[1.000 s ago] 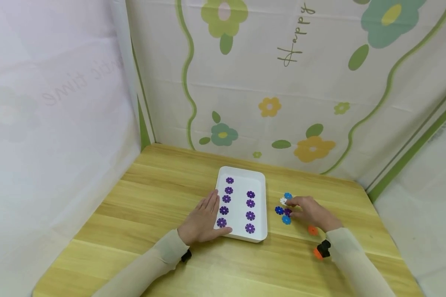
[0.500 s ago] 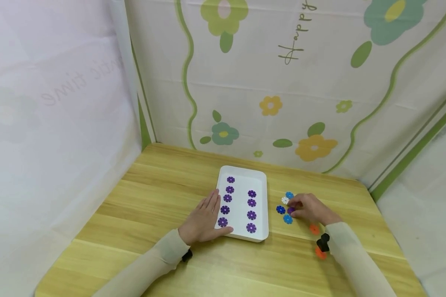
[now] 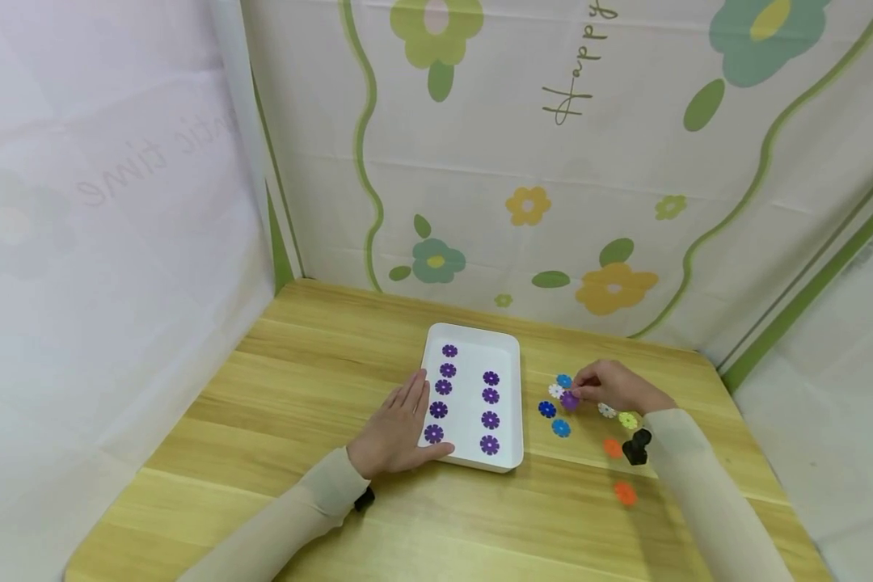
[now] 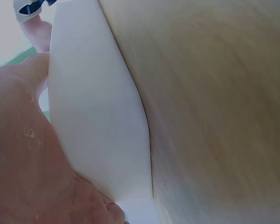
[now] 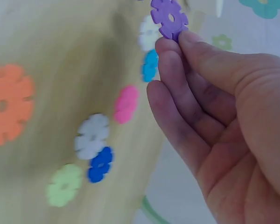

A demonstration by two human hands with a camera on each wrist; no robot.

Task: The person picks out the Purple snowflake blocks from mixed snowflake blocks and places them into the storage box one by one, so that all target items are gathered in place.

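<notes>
Between thumb and fingertips my right hand (image 3: pixel 617 386) pinches a purple snowflake disc (image 5: pixel 170 18), raised above the table. Below it lie a white disc (image 3: pixel 556 390), a dark blue disc (image 3: pixel 546 409) and light blue discs (image 3: pixel 561 428). My left hand (image 3: pixel 394 428) rests with straight fingers along the left rim of a white tray (image 3: pixel 505 457), its thumb over the near edge. Inside the tray, purple discs (image 3: pixel 490 420) lie in two columns, the left one longer. The left wrist view has the tray's outer wall (image 4: pixel 93 102) beside the palm.
Orange discs (image 3: pixel 625 493) and a yellow-green disc (image 3: pixel 628 419) lie on the wooden table (image 3: pixel 480 525) near the right wrist. A pink disc (image 5: pixel 126 104) shows in the right wrist view. Printed cloth walls (image 3: pixel 466 162) stand behind and at both sides.
My right hand has lifted the purple disc off the table from among the other discs, uncovering discs near the wrist. The left hand has stayed on the tray.
</notes>
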